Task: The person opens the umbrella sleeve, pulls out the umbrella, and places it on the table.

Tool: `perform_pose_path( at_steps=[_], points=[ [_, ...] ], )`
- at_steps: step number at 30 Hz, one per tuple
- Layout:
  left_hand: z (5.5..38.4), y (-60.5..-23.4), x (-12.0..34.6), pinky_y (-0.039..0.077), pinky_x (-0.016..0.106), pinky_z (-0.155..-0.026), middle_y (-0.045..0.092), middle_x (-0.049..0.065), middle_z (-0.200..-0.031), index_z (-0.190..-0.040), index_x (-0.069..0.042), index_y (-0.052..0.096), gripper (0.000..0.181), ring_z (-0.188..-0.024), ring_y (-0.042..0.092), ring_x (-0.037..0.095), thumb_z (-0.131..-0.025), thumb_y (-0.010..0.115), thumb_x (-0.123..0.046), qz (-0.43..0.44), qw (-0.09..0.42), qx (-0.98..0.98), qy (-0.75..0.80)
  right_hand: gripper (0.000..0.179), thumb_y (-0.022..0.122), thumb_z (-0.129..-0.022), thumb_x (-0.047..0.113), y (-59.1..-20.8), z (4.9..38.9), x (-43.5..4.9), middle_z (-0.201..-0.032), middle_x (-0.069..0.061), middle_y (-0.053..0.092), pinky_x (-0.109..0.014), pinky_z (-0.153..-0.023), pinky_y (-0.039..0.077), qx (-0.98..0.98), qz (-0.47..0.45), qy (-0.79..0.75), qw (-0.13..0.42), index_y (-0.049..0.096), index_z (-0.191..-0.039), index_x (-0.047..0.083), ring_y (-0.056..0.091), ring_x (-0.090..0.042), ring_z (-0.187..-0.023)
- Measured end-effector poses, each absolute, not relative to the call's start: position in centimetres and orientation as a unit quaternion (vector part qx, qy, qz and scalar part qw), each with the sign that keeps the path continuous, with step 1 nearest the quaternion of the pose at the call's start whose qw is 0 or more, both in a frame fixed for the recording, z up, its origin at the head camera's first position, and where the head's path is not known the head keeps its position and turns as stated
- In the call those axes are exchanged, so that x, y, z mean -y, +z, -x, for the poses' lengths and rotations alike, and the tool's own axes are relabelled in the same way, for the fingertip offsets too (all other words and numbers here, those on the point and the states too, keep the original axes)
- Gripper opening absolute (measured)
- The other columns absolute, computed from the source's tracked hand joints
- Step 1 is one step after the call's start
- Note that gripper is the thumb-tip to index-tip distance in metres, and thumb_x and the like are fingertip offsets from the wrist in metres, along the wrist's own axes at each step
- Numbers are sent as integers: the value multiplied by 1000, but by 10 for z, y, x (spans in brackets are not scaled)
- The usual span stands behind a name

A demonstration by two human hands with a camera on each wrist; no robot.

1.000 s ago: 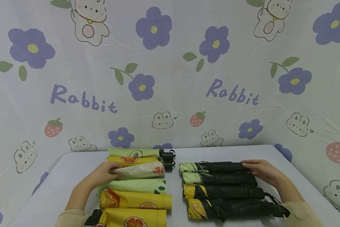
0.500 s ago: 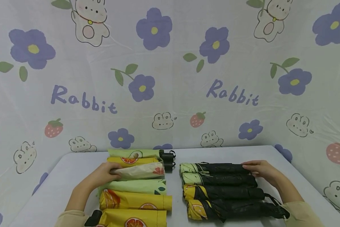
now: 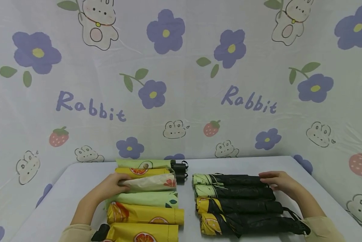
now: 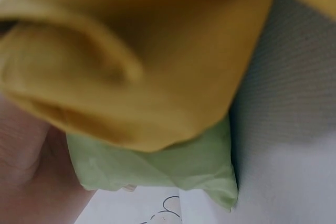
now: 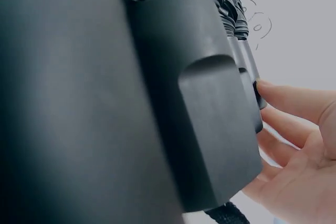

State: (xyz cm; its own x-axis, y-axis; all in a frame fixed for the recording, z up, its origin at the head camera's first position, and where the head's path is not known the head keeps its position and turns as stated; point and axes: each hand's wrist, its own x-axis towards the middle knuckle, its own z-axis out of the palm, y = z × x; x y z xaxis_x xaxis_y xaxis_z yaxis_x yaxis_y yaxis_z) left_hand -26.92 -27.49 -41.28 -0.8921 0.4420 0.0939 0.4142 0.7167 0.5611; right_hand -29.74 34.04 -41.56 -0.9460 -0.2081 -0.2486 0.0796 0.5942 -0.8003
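In the head view my left hand [image 3: 112,185] grips the left end of a cream fabric umbrella sleeve [image 3: 152,182] printed with a red flower. Thumb and fingers lie on either side of it. Closer to me in that column is a pale green sleeve [image 3: 147,199]. The left wrist view shows a yellow sleeve's [image 4: 131,103] end over a green one [image 4: 152,169], covering part of the hand. My right hand [image 3: 280,181], fingers extended, touches the handle end of the farthest black folded umbrella [image 3: 238,179]. Several black handles [image 5: 220,119] fill the right wrist view.
Yellow sleeves with orange slices [image 3: 147,215] lie nearest me on the left. Behind sit a yellow [image 3: 153,171] and a green avocado umbrella [image 3: 129,164] with black handles. More black folded umbrellas [image 3: 253,223] line the right side of the white table [image 3: 187,215]. A printed curtain [image 3: 181,74] hangs behind.
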Motion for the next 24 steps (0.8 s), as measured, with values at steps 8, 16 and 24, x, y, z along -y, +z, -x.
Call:
perform_pose_path(
  at_steps=[8, 16, 24],
  points=[
    [269, -413, 275, 49, 26, -71, 68, -2, -91, -97, -14, 69, 9, -83, 57, 3, -89, 71, -16, -231, 28, -924, 303, 55, 55, -100, 29, -414, 296, -343, -141, -31, 48, -31, -83, 52, -876, 35, -457, 154, 47, -138, -9, 56, -23, -113],
    [268, -413, 275, 51, 26, -73, 69, -2, -94, -98, -14, 70, 10, -86, 61, 6, -88, 72, -17, -224, 26, -925, 305, 61, 48, -102, 34, -395, 297, -314, -140, -36, 45, -55, -97, 49, -900, 36, -423, 100, 42, -138, -14, 47, -51, -126],
    [265, -404, 272, 53, 35, -84, 71, 0, -101, -100, -17, 70, 17, -99, 65, 20, -88, 72, -30, -211, 17, -928, 306, 67, 49, -101, 42, -380, 301, -279, -149, -34, 35, -65, -108, 32, -903, 27, -421, 73, 39, -144, -8, 33, -51, -137]
  ],
)
